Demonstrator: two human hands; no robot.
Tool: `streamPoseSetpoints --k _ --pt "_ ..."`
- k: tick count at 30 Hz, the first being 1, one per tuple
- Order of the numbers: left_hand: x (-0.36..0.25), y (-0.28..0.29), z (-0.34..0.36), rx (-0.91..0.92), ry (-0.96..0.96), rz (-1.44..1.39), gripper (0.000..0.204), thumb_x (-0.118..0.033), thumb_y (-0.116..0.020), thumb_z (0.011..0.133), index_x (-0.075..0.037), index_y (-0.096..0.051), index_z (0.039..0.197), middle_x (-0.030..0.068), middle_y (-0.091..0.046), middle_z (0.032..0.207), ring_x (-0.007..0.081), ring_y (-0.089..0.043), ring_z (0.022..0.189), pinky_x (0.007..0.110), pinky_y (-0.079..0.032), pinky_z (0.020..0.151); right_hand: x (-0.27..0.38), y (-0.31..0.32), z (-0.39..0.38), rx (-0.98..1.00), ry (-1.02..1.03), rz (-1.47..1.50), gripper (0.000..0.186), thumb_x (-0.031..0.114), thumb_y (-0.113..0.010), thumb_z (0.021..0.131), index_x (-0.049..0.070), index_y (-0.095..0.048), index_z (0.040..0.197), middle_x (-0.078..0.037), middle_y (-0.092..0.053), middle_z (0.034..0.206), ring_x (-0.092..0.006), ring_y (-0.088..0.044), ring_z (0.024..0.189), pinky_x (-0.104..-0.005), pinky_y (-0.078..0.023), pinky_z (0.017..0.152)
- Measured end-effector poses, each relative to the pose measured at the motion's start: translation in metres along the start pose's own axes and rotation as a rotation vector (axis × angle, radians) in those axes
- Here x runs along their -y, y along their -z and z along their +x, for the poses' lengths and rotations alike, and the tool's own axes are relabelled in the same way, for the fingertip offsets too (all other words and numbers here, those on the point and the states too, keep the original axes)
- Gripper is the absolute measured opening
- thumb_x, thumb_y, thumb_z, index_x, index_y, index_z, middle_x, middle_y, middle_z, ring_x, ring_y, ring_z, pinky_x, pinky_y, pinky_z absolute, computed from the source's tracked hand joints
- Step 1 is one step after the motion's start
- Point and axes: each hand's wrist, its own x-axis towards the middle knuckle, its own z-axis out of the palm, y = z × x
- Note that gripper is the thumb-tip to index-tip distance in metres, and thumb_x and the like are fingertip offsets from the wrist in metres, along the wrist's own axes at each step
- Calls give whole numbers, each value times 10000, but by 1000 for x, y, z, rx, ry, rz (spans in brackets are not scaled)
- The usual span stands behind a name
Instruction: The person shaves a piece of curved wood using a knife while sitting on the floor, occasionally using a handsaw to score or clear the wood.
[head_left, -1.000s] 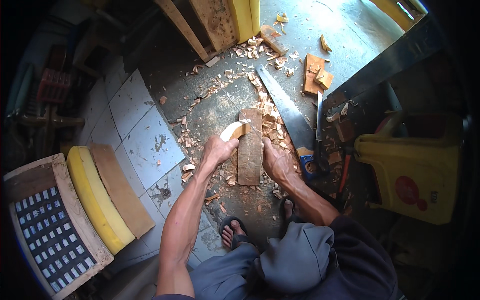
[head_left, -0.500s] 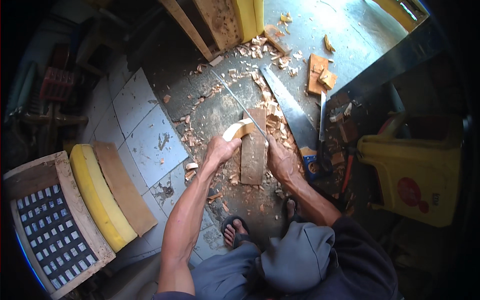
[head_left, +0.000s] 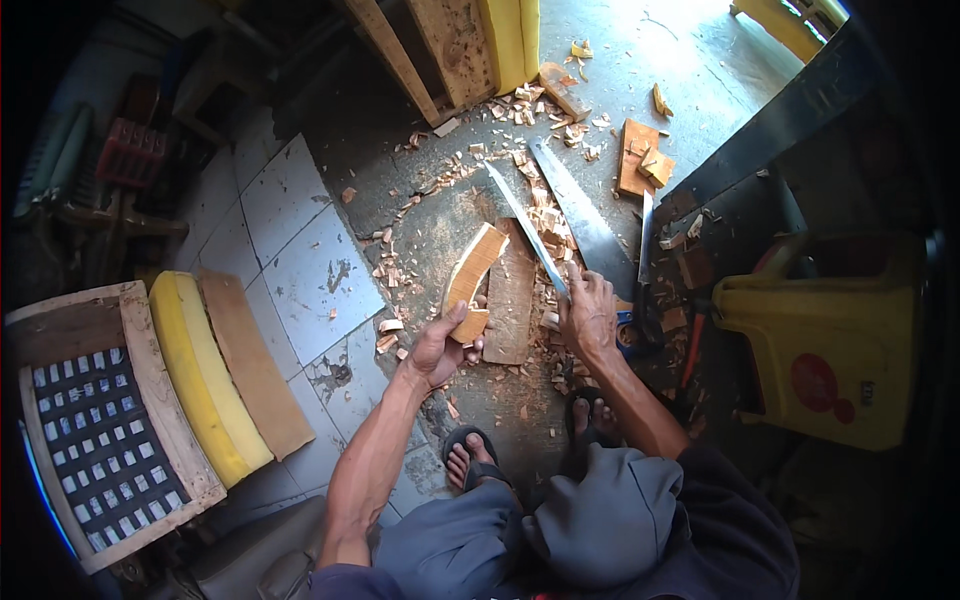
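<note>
My left hand (head_left: 440, 346) is closed around the lower end of a curved wooden piece (head_left: 473, 268), its broad face turned up and its far end above the board. A step shows in the wood near my thumb. In my right hand (head_left: 590, 312) is a long, narrow-bladed machete (head_left: 524, 226), its tip pointing away and to the left; my grip hides the handle. The blade is apart from the curved piece. Between my hands a flat wooden board (head_left: 509, 325) lies on the floor in front of my feet.
Wood chips (head_left: 545, 205) litter the floor. Right of the machete lie a handsaw (head_left: 580, 205), a dark-handled knife (head_left: 646, 235) and wooden blocks (head_left: 636, 150). A yellow jerrycan (head_left: 830, 340) stands at right. At left are a framed webbing panel (head_left: 135, 330) and yellow foam (head_left: 215, 390).
The curved piece has turned more upright, and my left hand has drawn nearer to me. My right hand has shifted right with the machete, whose flat side now shows.
</note>
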Motion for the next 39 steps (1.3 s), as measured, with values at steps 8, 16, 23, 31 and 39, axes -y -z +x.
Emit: streamPoseSetpoints --k 8,16,23,31,39 --pt "55 -30 -22 168 -259 -224 833 -501 -729 909 -28 -400 1511 106 -636 1127 194 -637 925 362 -524 790 -34 50 -16 220 -108 305 410 169 -639 944 27 -604 1327 -218 -642 1218 -371 -676 980 -451 -540 854" --pt "78 -90 -6 -227 -840 919 630 -214 -804 885 11 -416 1329 165 -565 1153 318 -613 990 447 -506 863 75 95 7 308 -470 1665 757 260 -792 908 -15 -374 1476 -141 -617 1125 -208 -657 1020 -350 -578 846" --pt "71 -91 -14 -377 -1128 1269 837 -80 -882 729 -49 -298 1327 227 -402 1237 387 -513 1126 470 -464 945 77 67 -2 331 -589 1917 477 14 -601 824 14 -468 1282 -103 -604 920 -229 -639 812 -384 -563 744" --pt "80 -64 -43 -180 -615 926 790 -348 -872 821 -46 -374 1355 155 -529 1207 229 -595 1028 379 -529 870 46 88 -5 510 -384 2240 341 167 -592 856 73 -534 1178 -28 -521 769 -158 -534 626 -384 -486 689" --pt "71 -57 -53 -172 -430 791 227 -209 -648 1012 2 -658 1096 86 -686 958 162 -679 859 322 -546 775 44 84 -18 631 -287 2124 321 192 -598 847 53 -545 1131 -26 -498 724 -147 -514 574 -374 -483 655"
